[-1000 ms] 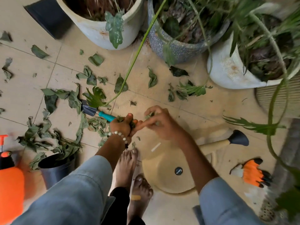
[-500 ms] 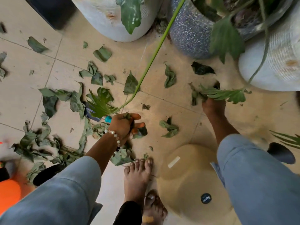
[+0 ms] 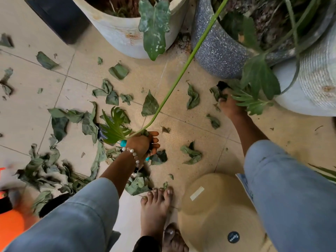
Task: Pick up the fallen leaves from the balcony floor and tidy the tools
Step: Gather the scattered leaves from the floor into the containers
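Several wilted green leaves (image 3: pixel 150 104) lie scattered over the beige floor tiles, thickest in a heap at the left (image 3: pixel 45 168). My left hand (image 3: pixel 143 144), with a bead bracelet on the wrist, grips a small bunch of leaves just above a trowel with a teal handle (image 3: pixel 123 142), which is mostly hidden under the hand and a leaf. My right hand (image 3: pixel 230 106) reaches far right between the pots and closes on dark leaves (image 3: pixel 217 92) at the foot of the speckled pot. A long green stem (image 3: pixel 180 75) crosses between the hands.
Three big planters stand at the back: white (image 3: pixel 116 31), speckled blue-grey (image 3: pixel 218 50), ribbed white (image 3: pixel 312 84). A beige watering can (image 3: pixel 214 211) sits by my bare feet (image 3: pixel 156 210). An orange sprayer (image 3: pixel 9 226) and a dark pot (image 3: pixel 52 204) are at lower left.
My right hand left the left hand and reached out to the leaves by the speckled pot, where it now grips them. The left hand stayed near the trowel, holding its bunch. The view moved forward.
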Available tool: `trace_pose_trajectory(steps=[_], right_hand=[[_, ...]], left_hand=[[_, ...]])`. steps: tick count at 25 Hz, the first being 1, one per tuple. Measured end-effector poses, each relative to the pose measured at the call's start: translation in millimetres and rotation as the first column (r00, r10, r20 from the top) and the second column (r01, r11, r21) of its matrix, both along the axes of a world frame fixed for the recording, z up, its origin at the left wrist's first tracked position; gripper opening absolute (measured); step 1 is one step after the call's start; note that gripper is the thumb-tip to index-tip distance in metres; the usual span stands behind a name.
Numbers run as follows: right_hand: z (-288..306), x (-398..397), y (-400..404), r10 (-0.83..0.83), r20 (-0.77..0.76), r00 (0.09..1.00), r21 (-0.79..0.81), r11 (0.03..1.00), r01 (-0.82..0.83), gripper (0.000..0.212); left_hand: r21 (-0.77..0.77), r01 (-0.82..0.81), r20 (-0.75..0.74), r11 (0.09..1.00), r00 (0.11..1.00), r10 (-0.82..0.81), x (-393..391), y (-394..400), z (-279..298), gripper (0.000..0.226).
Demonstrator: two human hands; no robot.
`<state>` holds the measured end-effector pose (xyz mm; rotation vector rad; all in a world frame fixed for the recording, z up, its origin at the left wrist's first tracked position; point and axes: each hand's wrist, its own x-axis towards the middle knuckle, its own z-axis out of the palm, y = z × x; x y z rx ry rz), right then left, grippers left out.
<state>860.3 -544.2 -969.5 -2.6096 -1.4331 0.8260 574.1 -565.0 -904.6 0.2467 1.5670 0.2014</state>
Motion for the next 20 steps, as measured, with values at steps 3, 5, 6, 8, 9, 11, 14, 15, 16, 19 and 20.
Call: trace_pose_trajectory(steps=[3,5,6,8,9,11,14,15,16,19,20], right_hand=[[-8,-10,-1,0.036,0.071,0.997,-0.078,0.996,-0.031,0.035],[-3,-17,-6,0.008,0.218,0.976,0.006,1.0,-0.01,0.028],[3,-21,-10,-0.016,0.223,0.975,0.08,0.997,-0.002,0.025],[19,-35,-24,-0.132,0.09,0.987,0.244,0.964,0.107,0.022],[33,-45,-32,-0.216,-0.037,0.976,0.289,0.933,0.217,0.02],[68,-75,-52,-0.301,-0.359,0.884,0.224,0.891,0.394,0.018],[109,-136,-95,-0.117,-0.563,0.818,0.155,0.958,0.243,0.018],[115,-156,-111,0.015,-0.555,0.832,0.2,0.973,0.116,0.017],[122,-171,-123,0.151,-0.535,0.831,0.238,0.971,-0.023,0.019],[134,-165,-138,0.425,-0.538,0.728,0.131,0.895,-0.426,0.025],[137,-150,-135,0.425,-0.617,0.662,0.061,0.865,-0.498,0.023]], left_hand=[[-0.002,0.046,-0.012,0.999,0.999,-0.046,-1,1,-7,0.031],[0.02,0.112,-0.053,0.993,0.992,-0.111,-2,-3,-10,0.019],[0.036,0.159,-0.069,0.987,0.985,-0.156,-3,-7,-10,0.018],[0.056,0.229,-0.093,0.972,0.97,-0.224,-3,-13,-6,0.04],[0.051,0.217,-0.08,0.975,0.974,-0.213,0,-15,-1,0.048],[0.027,0.117,-0.039,0.993,0.993,-0.116,11,-22,12,0.056],[-0.068,-0.08,0.078,0.995,0.993,0.085,30,-32,22,0.062],[-0.088,-0.119,0.103,0.989,0.986,0.128,32,-38,22,0.063],[-0.096,-0.135,0.079,0.986,0.987,0.142,32,-45,21,0.063],[-0.04,-0.082,-0.202,0.996,0.977,0.072,16,-63,21,0.058],[-0.016,-0.089,-0.245,0.996,0.966,0.082,10,-65,22,0.053]])
